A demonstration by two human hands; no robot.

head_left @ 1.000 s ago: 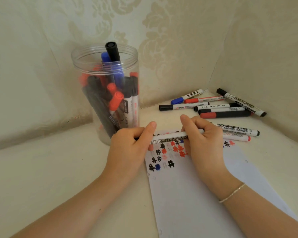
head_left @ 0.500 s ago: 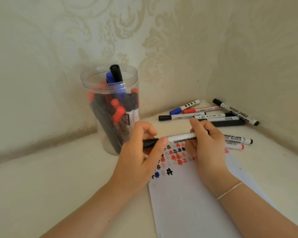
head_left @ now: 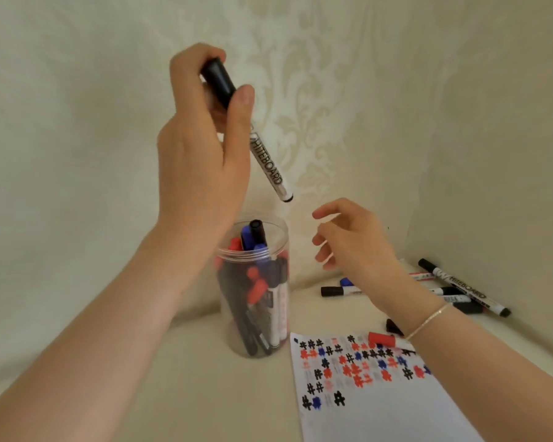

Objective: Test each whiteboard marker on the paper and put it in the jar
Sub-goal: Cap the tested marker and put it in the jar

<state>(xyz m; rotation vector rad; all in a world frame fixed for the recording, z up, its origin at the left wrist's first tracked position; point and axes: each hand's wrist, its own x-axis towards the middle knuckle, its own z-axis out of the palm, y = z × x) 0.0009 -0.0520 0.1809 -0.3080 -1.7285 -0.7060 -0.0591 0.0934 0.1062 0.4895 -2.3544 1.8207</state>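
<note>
My left hand (head_left: 201,154) is raised high and grips a capped black whiteboard marker (head_left: 262,154) by its black cap, the white barrel slanting down to the right. The marker hangs above the clear plastic jar (head_left: 256,342), which holds several black, red and blue markers. My right hand (head_left: 355,240) hovers open to the right of the jar's mouth, holding nothing. The white paper (head_left: 380,400) with black, red and blue hash marks lies at the lower right.
Several loose markers (head_left: 463,287) lie in the back right corner against the wall. A red-capped marker (head_left: 383,339) rests at the paper's top edge, partly behind my right wrist. Patterned walls close in behind and on the right.
My left hand lifted the black marker from over the paper to high above the jar. My right hand let go of the marker and now hovers open.
</note>
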